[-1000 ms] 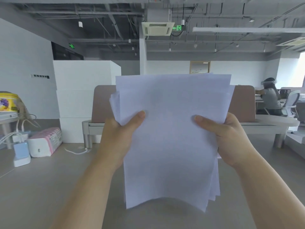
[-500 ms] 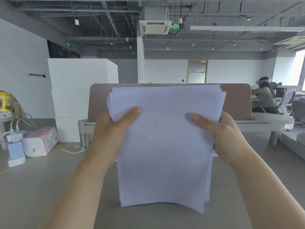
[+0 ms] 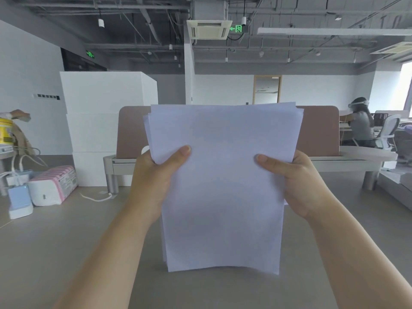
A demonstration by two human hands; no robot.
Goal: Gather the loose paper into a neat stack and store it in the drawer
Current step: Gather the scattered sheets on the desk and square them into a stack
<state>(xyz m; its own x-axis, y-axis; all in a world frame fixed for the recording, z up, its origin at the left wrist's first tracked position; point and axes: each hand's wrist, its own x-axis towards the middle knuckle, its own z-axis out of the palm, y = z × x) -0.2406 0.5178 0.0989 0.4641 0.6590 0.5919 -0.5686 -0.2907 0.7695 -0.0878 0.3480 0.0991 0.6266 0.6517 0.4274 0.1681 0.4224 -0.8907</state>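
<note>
Both hands hold a stack of white paper [image 3: 220, 186] upright above the grey desk [image 3: 55, 253], its lower edge down at the desk surface and bowed slightly upward in the middle. The left hand [image 3: 153, 181] clamps the stack's left edge, thumb pressed flat across the front sheet and the other fingers hidden behind. The right hand [image 3: 298, 186] grips the right edge the same way, its thumb lying across the front sheet and pointing inward. The sheets are not fully squared: several corners and edges fan out at the top left and top right, and a few edges show staggered down the lower left side. Behind the paper stands a brown desk divider [image 3: 318, 130]. At the desk's far left sit a pink-striped tissue pack [image 3: 55, 184], a small light-blue device [image 3: 19, 201] and white cables. A seated person [image 3: 361, 126] is at another desk far to the right.
</note>
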